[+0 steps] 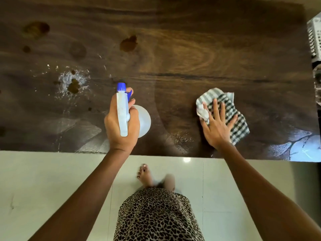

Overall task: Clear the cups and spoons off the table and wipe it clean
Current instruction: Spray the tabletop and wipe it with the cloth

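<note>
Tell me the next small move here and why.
Probably slide the checked cloth under the right hand leftward to the sprayed patch and wipe it. That patch is wet and foamy over brown stains, while the cloth lies on a part of the table with no stains showing. The left hand grips the spray bottle, so it is busy.

The white slatted basket (314,39) past the dark wooden table's (191,49) right edge is cut off (contents unreadable); the right hand (217,126) hides part of the black-and-white checked cloth (234,119).
</note>
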A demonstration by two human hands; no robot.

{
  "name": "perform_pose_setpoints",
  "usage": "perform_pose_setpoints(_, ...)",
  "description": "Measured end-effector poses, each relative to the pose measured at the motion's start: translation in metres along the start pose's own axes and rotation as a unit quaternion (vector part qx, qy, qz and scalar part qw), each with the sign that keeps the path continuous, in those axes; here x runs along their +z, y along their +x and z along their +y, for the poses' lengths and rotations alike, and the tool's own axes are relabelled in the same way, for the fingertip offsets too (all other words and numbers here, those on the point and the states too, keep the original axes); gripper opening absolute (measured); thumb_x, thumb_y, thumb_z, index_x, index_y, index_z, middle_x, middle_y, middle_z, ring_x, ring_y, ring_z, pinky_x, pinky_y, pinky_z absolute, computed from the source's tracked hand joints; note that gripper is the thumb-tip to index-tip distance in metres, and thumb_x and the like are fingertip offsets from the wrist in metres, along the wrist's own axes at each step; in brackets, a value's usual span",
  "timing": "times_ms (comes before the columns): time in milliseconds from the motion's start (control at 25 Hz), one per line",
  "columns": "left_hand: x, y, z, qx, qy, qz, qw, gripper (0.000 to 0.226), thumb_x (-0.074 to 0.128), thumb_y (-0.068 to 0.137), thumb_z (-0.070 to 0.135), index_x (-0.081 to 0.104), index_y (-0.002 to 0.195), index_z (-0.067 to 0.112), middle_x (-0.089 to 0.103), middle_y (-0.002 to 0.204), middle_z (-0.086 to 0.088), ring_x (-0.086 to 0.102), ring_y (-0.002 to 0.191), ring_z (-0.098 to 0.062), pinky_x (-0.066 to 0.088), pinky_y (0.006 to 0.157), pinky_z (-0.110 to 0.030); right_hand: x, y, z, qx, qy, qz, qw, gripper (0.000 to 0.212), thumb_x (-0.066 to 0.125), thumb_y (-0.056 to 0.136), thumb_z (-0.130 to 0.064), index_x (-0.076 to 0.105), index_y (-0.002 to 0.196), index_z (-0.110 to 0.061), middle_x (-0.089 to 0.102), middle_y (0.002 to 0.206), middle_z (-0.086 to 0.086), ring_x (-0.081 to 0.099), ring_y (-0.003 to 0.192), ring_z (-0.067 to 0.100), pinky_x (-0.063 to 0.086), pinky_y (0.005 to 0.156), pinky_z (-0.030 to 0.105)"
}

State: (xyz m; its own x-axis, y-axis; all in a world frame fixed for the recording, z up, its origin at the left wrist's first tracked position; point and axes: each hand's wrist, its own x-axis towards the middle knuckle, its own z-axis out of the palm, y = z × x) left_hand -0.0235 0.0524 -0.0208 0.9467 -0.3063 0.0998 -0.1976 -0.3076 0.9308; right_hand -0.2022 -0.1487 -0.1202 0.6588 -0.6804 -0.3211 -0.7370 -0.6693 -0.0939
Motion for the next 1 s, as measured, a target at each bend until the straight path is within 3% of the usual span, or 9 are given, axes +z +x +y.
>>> perform_pose_setpoints(80, -0.015, -0.015, -0.002, -0.015, 0.013, -0.002, 1.000, 0.040, 0.047, 0.082, 0.001, 0.050, 0.121, -0.005, 0.058, 0.115, 0.003, 0.062, 0.100, -0.008, 0.050, 0.092, -0.027, 0.002, 0.009, -0.037, -0.007, -0.002, -0.003, 1.000, 0.056, 0.015, 0.096, -0.054, -0.014, 0.142, -0.041, -0.012, 0.158, -0.004, -0.014, 0.144, 0.022, -0.014, 0.105, 0.063)
perform_pose_setpoints(200, -0.034, -0.038, -0.006, -0.014, 0.047, -0.006, 0.999, 0.039, 0.048, 0.082, 0.004, 0.051, 0.120, -0.003, 0.056, 0.114, 0.004, 0.058, 0.102, -0.005, 0.044, 0.090, -0.010, 0.025, -0.036, -0.082, -0.184, -0.104, 0.033, 0.977, 0.060, 0.019, 0.093, -0.055, -0.006, 0.145, -0.037, 0.000, 0.158, 0.002, -0.003, 0.145, 0.028, -0.003, 0.105, 0.068)
perform_pose_setpoints(280, -0.040, -0.045, -0.009, -0.006, 0.053, -0.013, 0.998, 0.039, 0.047, 0.082, 0.005, 0.051, 0.120, -0.006, 0.056, 0.113, 0.002, 0.057, 0.102, -0.004, 0.042, 0.090, -0.007, 0.046, -0.085, -0.080, -0.286, -0.148, 0.016, 0.947, 0.070, 0.032, 0.090, -0.059, -0.001, 0.148, -0.036, 0.005, 0.157, 0.004, 0.003, 0.144, 0.030, 0.003, 0.106, 0.070)
perform_pose_setpoints(400, -0.043, -0.042, -0.012, -0.013, 0.072, -0.017, 0.997, 0.040, 0.045, 0.082, 0.007, 0.052, 0.119, -0.006, 0.059, 0.111, -0.001, 0.061, 0.099, -0.009, 0.044, 0.089, -0.009, 0.053, -0.126, -0.030, -0.344, -0.148, 0.008, 0.927, 0.077, 0.046, 0.087, -0.053, 0.005, 0.149, -0.035, 0.015, 0.157, 0.002, 0.000, 0.145, 0.024, 0.011, 0.108, 0.066)
perform_pose_setpoints(480, -0.042, -0.041, -0.014, -0.003, 0.086, -0.018, 0.996, 0.040, 0.043, 0.081, 0.012, 0.053, 0.115, -0.006, 0.061, 0.109, -0.003, 0.065, 0.098, -0.021, 0.048, 0.088, -0.023, 0.044, -0.123, 0.007, -0.347, -0.135, 0.013, 0.928, 0.064, 0.034, 0.089, -0.049, 0.013, 0.148, -0.036, 0.022, 0.155, 0.000, -0.001, 0.145, 0.020, 0.013, 0.108, 0.063)
perform_pose_setpoints(560, -0.039, -0.042, -0.014, 0.016, 0.084, -0.024, 0.996, 0.044, 0.039, 0.079, 0.019, 0.053, 0.113, -0.005, 0.058, 0.108, 0.001, 0.066, 0.097, -0.029, 0.051, 0.086, -0.036, 0.035, -0.111, 0.021, -0.357, -0.139, -0.018, 0.924, 0.056, 0.030, 0.090, -0.047, 0.024, 0.144, -0.035, 0.015, 0.157, -0.001, 0.000, 0.145, 0.019, 0.012, 0.107, 0.062)
perform_pose_setpoints(720, -0.034, -0.045, -0.016, 0.014, 0.086, -0.009, 0.996, 0.041, 0.042, 0.080, 0.015, 0.055, 0.115, -0.003, 0.056, 0.103, 0.004, 0.067, 0.091, -0.033, 0.051, 0.085, -0.038, 0.034, -0.111, 0.006, -0.349, -0.079, -0.034, 0.933, 0.045, 0.025, 0.095, -0.042, 0.036, 0.137, -0.028, 0.016, 0.155, -0.003, 0.004, 0.145, 0.021, 0.003, 0.111, 0.058)
perform_pose_setpoints(880, -0.035, -0.043, -0.019, 0.007, 0.099, -0.007, 0.995, 0.036, 0.048, 0.078, 0.002, 0.055, 0.112, -0.007, 0.064, 0.101, -0.008, 0.067, 0.089, -0.033, 0.051, 0.082, -0.033, 0.035, -0.113, -0.022, -0.249, 0.067, -0.024, 0.966, 0.048, 0.018, 0.099, -0.041, 0.025, 0.144, -0.024, 0.019, 0.154, -0.003, 0.002, 0.145, 0.012, -0.004, 0.114, 0.050)
perform_pose_setpoints(1000, -0.034, -0.041, -0.021, 0.024, 0.088, -0.015, 0.996, 0.039, 0.044, 0.080, 0.007, 0.052, 0.115, -0.007, 0.059, 0.108, -0.002, 0.067, 0.094, -0.031, 0.053, 0.085, -0.040, 0.030, -0.085, -0.075, -0.200, 0.026, -0.027, 0.979, 0.057, 0.006, 0.095, -0.049, 0.011, 0.147, -0.026, 0.003, 0.156, -0.005, -0.010, 0.144, 0.016, -0.015, 0.114, 0.044)
